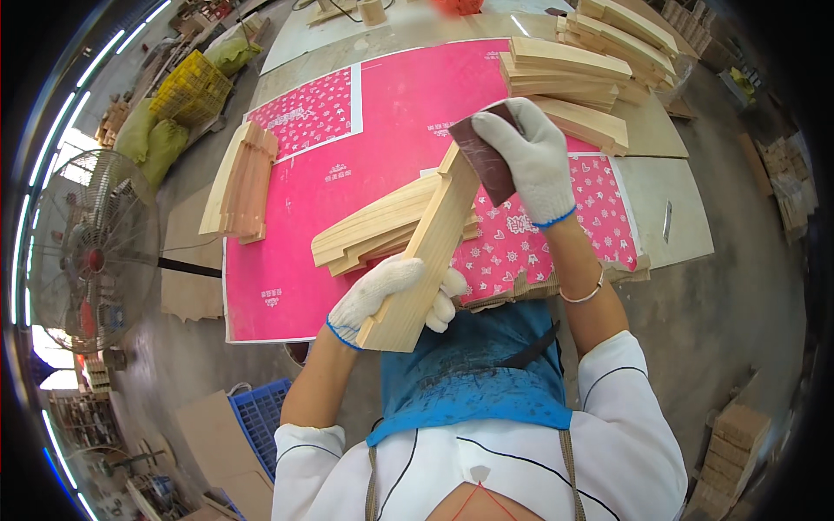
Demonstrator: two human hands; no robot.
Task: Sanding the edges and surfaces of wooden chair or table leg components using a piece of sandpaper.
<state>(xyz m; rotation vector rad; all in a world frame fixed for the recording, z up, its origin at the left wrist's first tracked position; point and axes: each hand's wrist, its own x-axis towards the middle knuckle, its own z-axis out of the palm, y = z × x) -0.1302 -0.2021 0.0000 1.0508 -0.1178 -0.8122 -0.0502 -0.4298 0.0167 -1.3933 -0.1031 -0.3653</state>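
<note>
My left hand [380, 295], in a white knitted glove with blue trim, is closed around the lower end of a pale notched wooden board [423, 260]. The board slants up and away from my apron toward the right. At its far end my right hand [532, 156], gloved alike, grips a dark brown sheet of sandpaper [486, 158], thumb on top. The sheet lies against or just over the board's upper end; exact contact is hard to see. Behind the held board, a small stack of similar boards [373, 221] rests on the pink table covering.
A pink-covered table [304, 295] spreads before me. More boards are stacked at its left edge [241, 182] and far right [565, 74]. A thin metal tool [667, 221] lies at the right. A large fan [91, 252] stands left, and a blue crate [261, 417] sits low by my left elbow.
</note>
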